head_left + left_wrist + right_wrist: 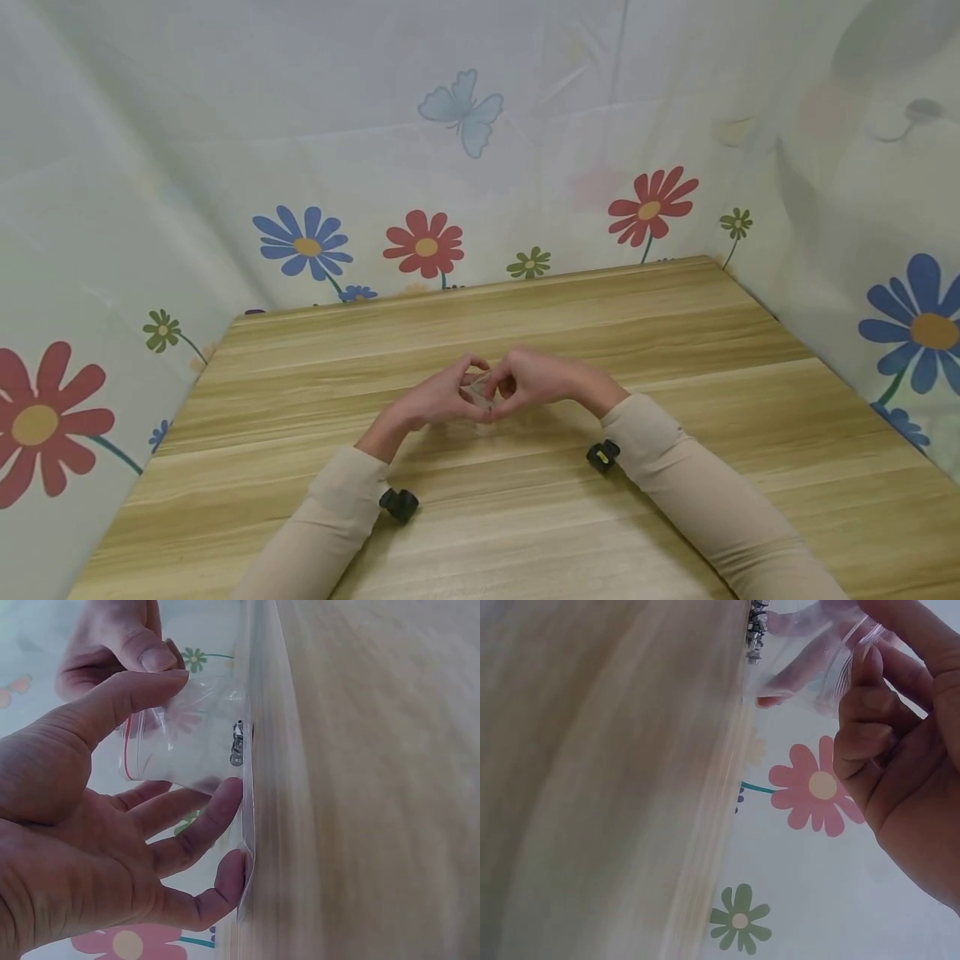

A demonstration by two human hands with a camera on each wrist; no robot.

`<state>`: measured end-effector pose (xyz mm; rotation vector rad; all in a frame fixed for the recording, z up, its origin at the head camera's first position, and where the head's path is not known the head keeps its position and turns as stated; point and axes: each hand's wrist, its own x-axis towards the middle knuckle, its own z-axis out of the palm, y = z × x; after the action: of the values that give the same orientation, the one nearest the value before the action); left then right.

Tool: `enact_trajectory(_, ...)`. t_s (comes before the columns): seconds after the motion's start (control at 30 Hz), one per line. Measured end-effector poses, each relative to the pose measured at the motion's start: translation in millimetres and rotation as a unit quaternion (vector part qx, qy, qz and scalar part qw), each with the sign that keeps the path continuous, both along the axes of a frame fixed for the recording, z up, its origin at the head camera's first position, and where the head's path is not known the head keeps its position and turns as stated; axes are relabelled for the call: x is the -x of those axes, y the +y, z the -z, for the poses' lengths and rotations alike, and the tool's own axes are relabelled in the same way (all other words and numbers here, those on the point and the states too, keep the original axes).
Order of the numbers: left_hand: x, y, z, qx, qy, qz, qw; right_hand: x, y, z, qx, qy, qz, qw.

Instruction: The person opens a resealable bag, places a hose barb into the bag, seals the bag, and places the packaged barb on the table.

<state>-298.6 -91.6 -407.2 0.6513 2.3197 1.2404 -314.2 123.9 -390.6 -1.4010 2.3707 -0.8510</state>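
Note:
Near the middle of the wooden table, both hands meet around a small clear zip bag (191,746) with a red line along its mouth. Several small shiny metal pieces (237,746) sit together at the bag's bottom. My left hand (438,397) holds the bag with its thumb at the mouth's corner and fingers spread behind and below. From the other side my right hand (536,377) pinches the mouth strip between thumb and index finger, its other fingers curled, as the right wrist view shows. In the head view the hands hide most of the bag.
The wood-grain table (637,500) extends around both arms. Under the left fingers runs the edge of a clear plastic sheet (249,889). A white curtain (525,167) printed with flowers and a butterfly encloses the back and sides. Each sleeve carries a small black wrist camera (400,504).

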Motion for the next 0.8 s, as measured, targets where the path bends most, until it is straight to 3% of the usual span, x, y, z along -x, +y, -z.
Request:
enact_trajectory(0.37,-1.2,-0.5,-1.8,0.006,-0.002,-0.014,0.9999,0.8,1.0,0.2,0.017,0.018,-0.017,1.0)
enact_trajectory(0.8,-0.6,-3.8,-3.4,0.011,-0.015,-0.009,0.9998,1.4,3.2,-1.8,0.027,0.049,-0.017,0.998)
